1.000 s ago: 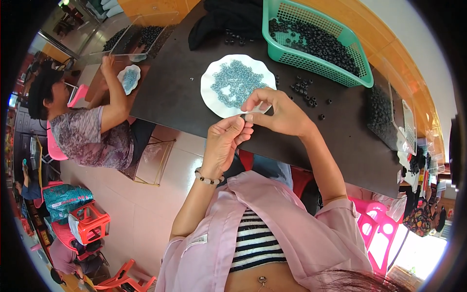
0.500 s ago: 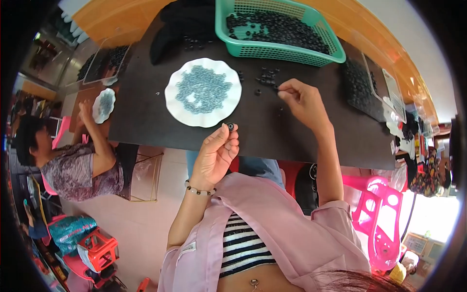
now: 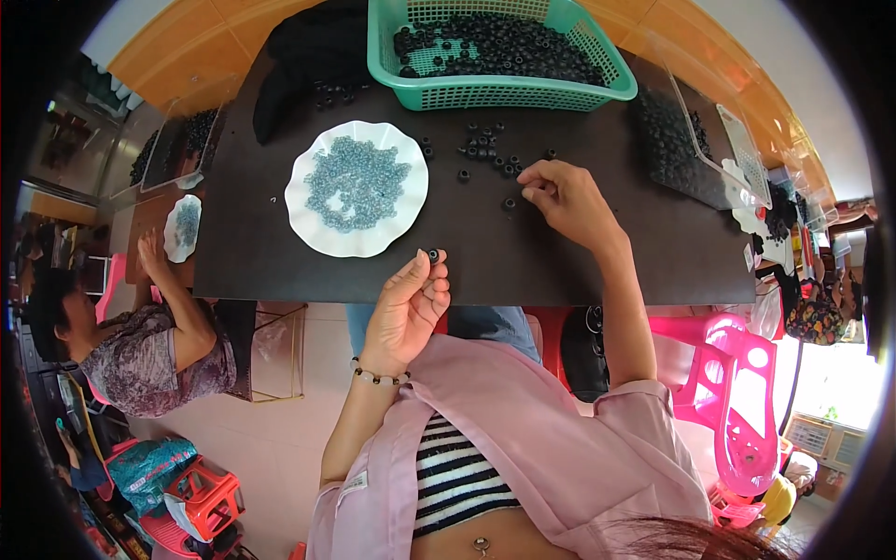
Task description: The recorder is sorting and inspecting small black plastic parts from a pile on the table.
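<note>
A small black bead [image 3: 434,255] with a wide hole is pinched between the thumb and forefinger of my left hand [image 3: 413,297], above the table's near edge. My right hand [image 3: 565,201] is over the table with thumb and forefinger closed together; whether something small sits between them cannot be made out. Several loose black beads [image 3: 480,142] lie beside its fingertips, and a single bead [image 3: 509,203] rests just nearer to me. Left of them stands a white wavy-rimmed plate [image 3: 411,207] holding small clear blue-grey beads [image 3: 357,182].
A green basket [image 3: 504,97] of black beads stands at the back. A clear bin [image 3: 667,149] of black pieces is at the right, and black cloth [image 3: 308,61] lies back left. Another person [image 3: 154,355] sits at the left by a smaller white dish [image 3: 182,229]. A pink stool [image 3: 747,411] stands at the right.
The view has shifted, so the plate and basket appear farther left. My right hand has moved slightly rightward over the table, uncovering beads by its fingertips. My left hand still pinches its bead.
</note>
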{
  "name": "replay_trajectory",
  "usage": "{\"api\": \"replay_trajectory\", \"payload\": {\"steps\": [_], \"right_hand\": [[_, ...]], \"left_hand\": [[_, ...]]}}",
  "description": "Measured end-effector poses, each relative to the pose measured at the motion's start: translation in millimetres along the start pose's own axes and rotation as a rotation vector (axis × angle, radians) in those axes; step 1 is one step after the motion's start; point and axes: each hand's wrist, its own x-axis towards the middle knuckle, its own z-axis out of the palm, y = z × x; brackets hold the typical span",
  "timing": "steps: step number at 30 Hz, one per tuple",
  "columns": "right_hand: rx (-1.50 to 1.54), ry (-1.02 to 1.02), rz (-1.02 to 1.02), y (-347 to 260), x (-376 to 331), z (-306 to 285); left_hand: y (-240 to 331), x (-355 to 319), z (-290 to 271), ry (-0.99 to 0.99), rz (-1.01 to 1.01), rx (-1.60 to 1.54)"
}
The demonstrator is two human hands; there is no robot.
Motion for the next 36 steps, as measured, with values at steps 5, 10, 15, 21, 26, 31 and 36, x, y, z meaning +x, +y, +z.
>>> {"api": "replay_trajectory", "payload": {"steps": [5,10,15,21,26,31,36], "right_hand": [[-0.043,-0.013,-0.037,-5,6,5],[0.047,0.013,-0.093,-13,13,11],[-0.035,0.012,-0.181,-14,27,15],[0.083,-0.058,-0.311,-39,43,32],[0.013,-0.181,-0.523,-58,58,58],[0.021,-0.248,-0.535,-69,71,77],[-0.059,-0.064,-0.528,-57,88,66]], "left_hand": [[-1,0,4,0.007,0.019,0.041],[-1,0,4,0.000,0.013,0.058],[-1,-4,3,0.000,0.028,0.083],[-1,-11,-2,0.000,0.046,0.109],[-1,-15,-6,-0.016,0.045,0.083],[0,-19,-14,-0.027,0.053,0.046],[1,-19,-18,-0.052,0.044,-0.014]]}}
